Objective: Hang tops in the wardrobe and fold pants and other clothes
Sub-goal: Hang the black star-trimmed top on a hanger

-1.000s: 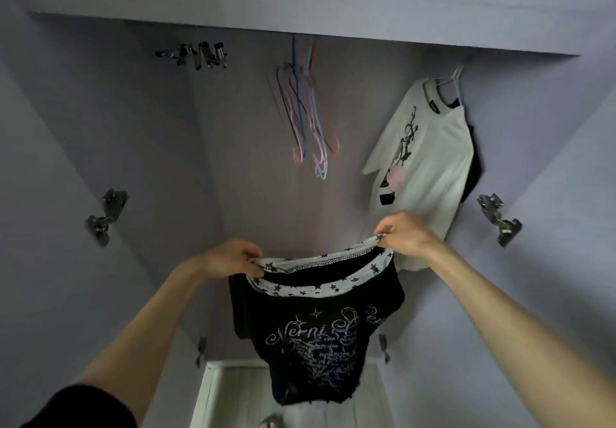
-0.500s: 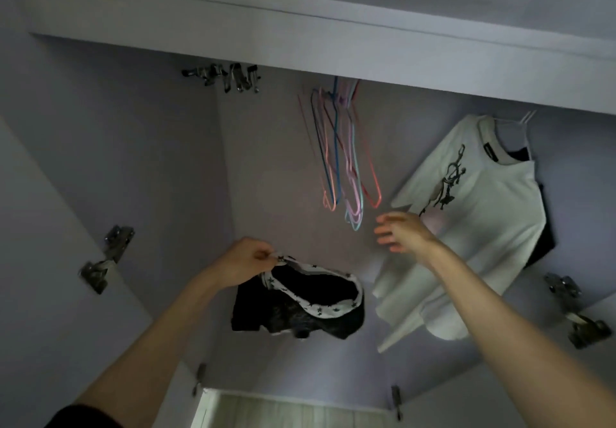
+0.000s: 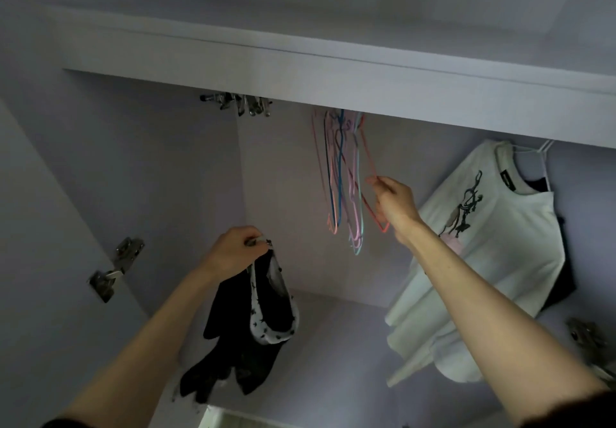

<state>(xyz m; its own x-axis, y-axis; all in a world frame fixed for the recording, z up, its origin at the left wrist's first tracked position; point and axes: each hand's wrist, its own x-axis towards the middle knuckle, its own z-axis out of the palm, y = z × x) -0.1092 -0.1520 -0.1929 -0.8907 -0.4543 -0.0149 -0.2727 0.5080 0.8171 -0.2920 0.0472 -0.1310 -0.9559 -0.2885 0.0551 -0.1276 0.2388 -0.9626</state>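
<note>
Hanging from the left hand (image 3: 238, 254), one black top (image 3: 246, 324) with a white star-printed neckband droops in a bunch; the fingers curl round the band at its upper end and the cloth falls below the wrist, low in the wardrobe (image 3: 140, 174) and left of centre. One white printed T-shirt (image 3: 493, 247) hangs on a white hanger (image 3: 533, 151) at the right, with one dark garment (image 3: 563, 274) partly showing behind it. Between the two sits a cluster of thin wire hangers (image 3: 343, 187) in pink, blue and teal; they overlap too much to count exactly. The right hand (image 3: 395, 202) pinches the red hanger (image 3: 368, 161) at the cluster's right edge, fingers curled on its wire, well apart from the black top and up to its right. Three door hinges show: one on the left door (image 3: 115, 269), one (image 3: 588, 341) low on the right, and a blurred set (image 3: 240, 102) under the top panel (image 3: 300, 74). Open space lies along the back wall between the cluster and the left side wall.
</note>
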